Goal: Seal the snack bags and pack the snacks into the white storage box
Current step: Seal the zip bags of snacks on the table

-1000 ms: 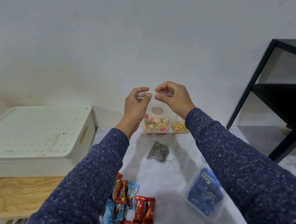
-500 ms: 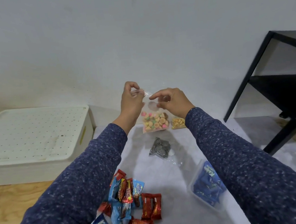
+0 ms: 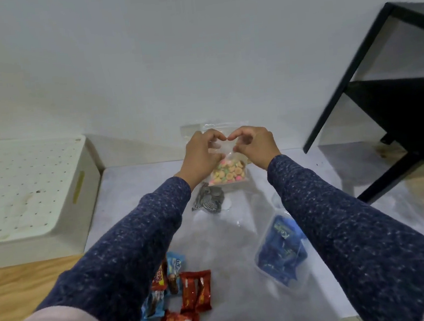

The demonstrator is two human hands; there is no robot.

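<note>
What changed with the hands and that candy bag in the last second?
Both hands, left hand and right hand, lowered the candy bag toward the table; the right briefly let go, then pinched it again. The white storage box stays closed, and the wrapped snacks lie untouched.

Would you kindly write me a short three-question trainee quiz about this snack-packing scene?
1. True or false: the lid of the white perforated plastic storage box is off.
2. Which clear plastic bag do the left hand and right hand both pinch? A) pastel-coloured candy bag B) black-and-white striped sweet bag C) blue-wrapped snack tub
3. Fill in: the loose red foil-wrapped bars lie on the ____ cloth-covered table.

Key: 1 false; 2 A; 3 white.
</note>
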